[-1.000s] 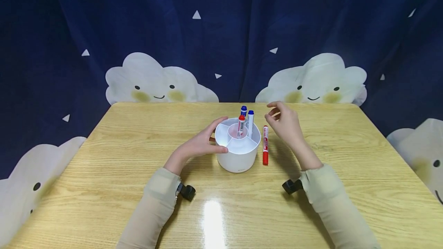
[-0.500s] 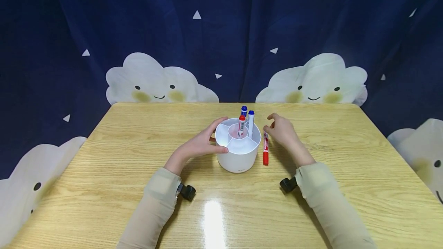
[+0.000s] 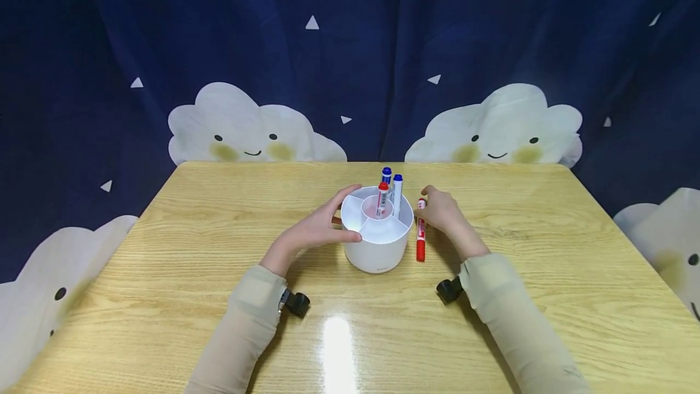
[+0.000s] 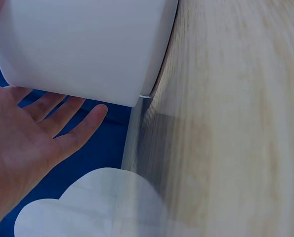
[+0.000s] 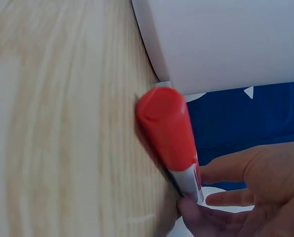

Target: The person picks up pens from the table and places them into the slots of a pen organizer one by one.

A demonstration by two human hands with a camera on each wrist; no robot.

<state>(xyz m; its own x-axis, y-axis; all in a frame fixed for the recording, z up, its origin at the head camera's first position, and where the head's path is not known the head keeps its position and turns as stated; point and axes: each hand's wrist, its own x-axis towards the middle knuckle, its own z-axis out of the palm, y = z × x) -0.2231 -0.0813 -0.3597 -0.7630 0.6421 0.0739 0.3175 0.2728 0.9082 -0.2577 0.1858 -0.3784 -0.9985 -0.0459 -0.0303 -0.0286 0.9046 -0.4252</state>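
Observation:
A round white desk organizer [image 3: 377, 248] with divided compartments stands upright on the table. Its centre cup holds a red-capped marker [image 3: 381, 200]. Two blue-capped markers stand behind and to the right, a white-bodied one [image 3: 397, 196] and another [image 3: 386, 175] mostly hidden. My left hand [image 3: 312, 230] grips the organizer's left side, thumb at the near rim and fingers round the back. Right of the organizer, a red marker [image 3: 420, 242] lies on the table, red end toward me. My right hand [image 3: 444, 211] pinches its far part; in the right wrist view, thumb and fingers [image 5: 231, 200] flank its barrel.
The wooden table [image 3: 219, 321] extends to both sides. A dark blue curtain [image 3: 350, 47] with white clouds hangs behind its far edge. Black wrist cameras sit on the left [image 3: 298, 304] and right [image 3: 449, 290] wrists.
My right hand has come down and slightly left onto the far part of the lying red marker. The left hand and the organizer stay in place.

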